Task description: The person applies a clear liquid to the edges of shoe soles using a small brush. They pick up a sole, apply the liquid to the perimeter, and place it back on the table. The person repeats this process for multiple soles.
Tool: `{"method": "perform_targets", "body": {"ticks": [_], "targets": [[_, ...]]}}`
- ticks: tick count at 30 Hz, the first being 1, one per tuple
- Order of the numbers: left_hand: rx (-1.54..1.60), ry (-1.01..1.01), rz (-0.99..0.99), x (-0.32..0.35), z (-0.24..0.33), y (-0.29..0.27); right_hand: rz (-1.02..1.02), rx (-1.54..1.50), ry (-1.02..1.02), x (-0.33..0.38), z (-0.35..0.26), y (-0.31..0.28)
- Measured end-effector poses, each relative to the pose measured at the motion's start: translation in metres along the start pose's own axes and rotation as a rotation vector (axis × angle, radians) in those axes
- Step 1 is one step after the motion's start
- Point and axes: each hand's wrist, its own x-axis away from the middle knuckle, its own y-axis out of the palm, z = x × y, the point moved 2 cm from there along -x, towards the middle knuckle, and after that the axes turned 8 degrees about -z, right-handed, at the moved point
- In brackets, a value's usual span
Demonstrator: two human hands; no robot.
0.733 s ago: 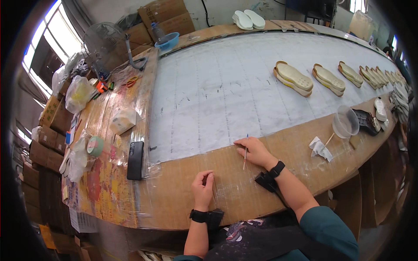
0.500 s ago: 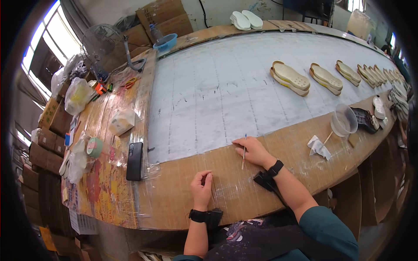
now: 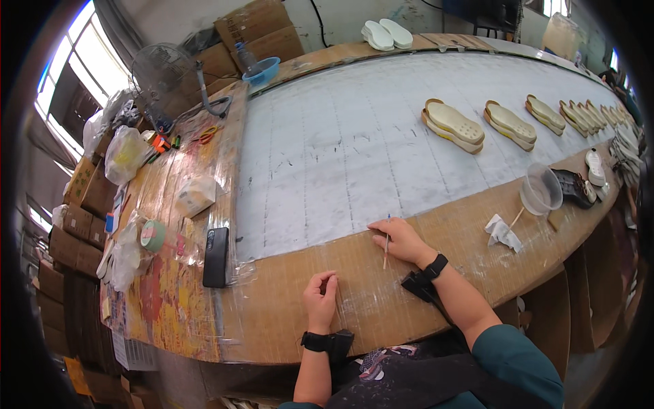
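Note:
My right hand [image 3: 403,241] rests at the border between the brown board [image 3: 279,310] and the pale belt [image 3: 306,157]. Its fingers are closed round a thin pen-like stick [image 3: 387,249] with a blue end, which stands nearly upright. Close to my body, my left hand [image 3: 320,294] lies loosely curled over the board, thumb against the fingers, and nothing shows in it. Both wrists wear dark bands. Farther right on the belt stand cream clog-shaped shoe parts with tan edges, the nearest being a large pair [image 3: 453,127] and another pair [image 3: 509,125].
Left of the belt lie a black phone [image 3: 216,257], a roll of green tape [image 3: 153,234] and orange scissors [image 3: 208,134]. A clear plastic cup [image 3: 541,189] and crumpled white tissue [image 3: 503,233] sit to the right. A white sole pair [image 3: 387,34] and blue basin [image 3: 262,70] are at the back.
The whole view has shifted slightly, with things on the left appearing a little farther right. Both hands keep nearly the same pose, and the stick stays in my right hand.

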Motion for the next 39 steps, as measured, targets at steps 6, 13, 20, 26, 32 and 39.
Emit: {"method": "perform_targets", "body": {"ticks": [6, 13, 20, 26, 32, 39], "targets": [[0.018, -0.014, 0.008, 0.0002, -0.0011, -0.0016, 0.004, -0.011, 0.013, -0.0002, -0.0048, -0.0004], [0.018, -0.038, 0.012, 0.001, -0.0019, -0.0024, -0.003, -0.009, 0.021, -0.0015, -0.004, 0.0016], [-0.008, -0.009, 0.005, 0.0013, 0.0015, -0.0033, -0.025, -0.004, 0.026, -0.0006, -0.0069, -0.0012], [0.005, -0.005, -0.001, 0.001, 0.0039, -0.0039, -0.034, 0.001, 0.039, -0.0003, -0.0048, -0.0007], [0.006, -0.018, -0.018, 0.0021, 0.0023, -0.0042, 0.007, 0.002, 0.023, 0.0006, -0.0047, 0.0002], [0.029, -0.016, 0.007, 0.0024, 0.0031, -0.0025, -0.026, -0.002, 0.035, -0.0011, -0.0068, -0.0003]]}}
